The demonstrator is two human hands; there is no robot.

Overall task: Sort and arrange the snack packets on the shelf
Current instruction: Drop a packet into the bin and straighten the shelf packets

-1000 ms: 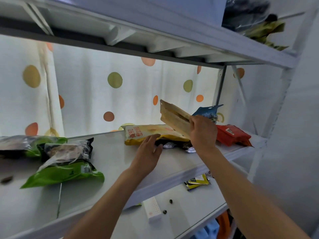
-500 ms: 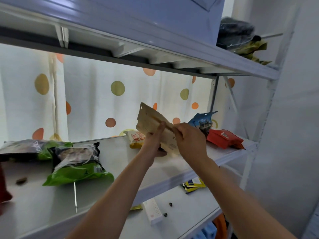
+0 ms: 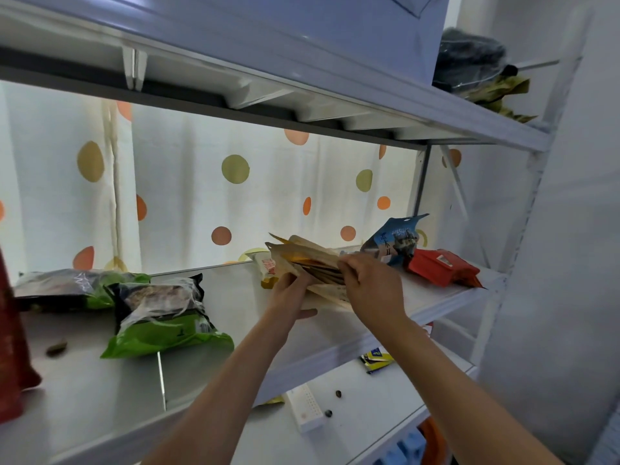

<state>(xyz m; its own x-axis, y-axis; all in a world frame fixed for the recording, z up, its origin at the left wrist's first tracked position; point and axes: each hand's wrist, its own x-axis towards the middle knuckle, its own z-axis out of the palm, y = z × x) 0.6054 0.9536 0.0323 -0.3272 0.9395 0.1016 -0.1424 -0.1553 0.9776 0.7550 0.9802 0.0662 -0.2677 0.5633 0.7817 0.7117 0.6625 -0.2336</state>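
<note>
Both hands grip a tan packet stack (image 3: 312, 263) above the shelf (image 3: 235, 317): left hand (image 3: 290, 295) beneath, right hand (image 3: 372, 286) fingers curled over its right end.

Single head-worn wide-angle view, looking forward and slightly up along the white metal middle shelf (image 3: 100, 391). Underside of the white upper shelf (image 3: 302, 105) fills the top. Both forearms enter from the bottom edge, close. White dotted curtain (image 3: 188, 196) closes the background; lower shelf visible below.
</note>
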